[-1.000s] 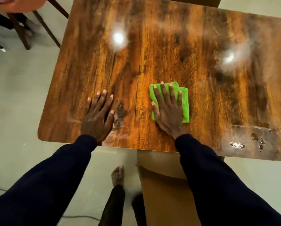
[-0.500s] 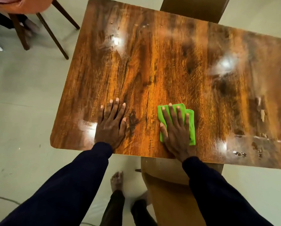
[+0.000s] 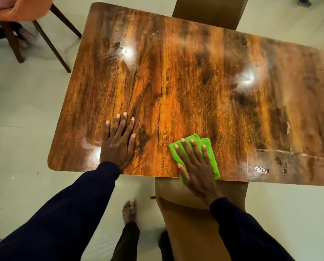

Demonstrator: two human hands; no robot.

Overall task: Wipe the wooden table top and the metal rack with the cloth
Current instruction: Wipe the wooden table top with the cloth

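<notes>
Right hand (image 3: 197, 166) has fingers straight and spread, pressing flat on the green cloth (image 3: 212, 157). The cloth lies under its palm at the table (image 3: 176, 81) near edge, one corner overhanging. Left hand (image 3: 118, 144) lies flat beside it, fingers apart, on bare wood. Risk: a stroke toward the body could drag the cloth off onto the chair (image 3: 195, 213) below.

right hand (image 3: 196, 170) presses green cloth (image 3: 210, 153) on table (image 3: 176, 81) (near edge).

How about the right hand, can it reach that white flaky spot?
Probably yes: the right hand presses the folded green cloth flat, and only bare wooden table top lies before the white flaky spot.
</notes>
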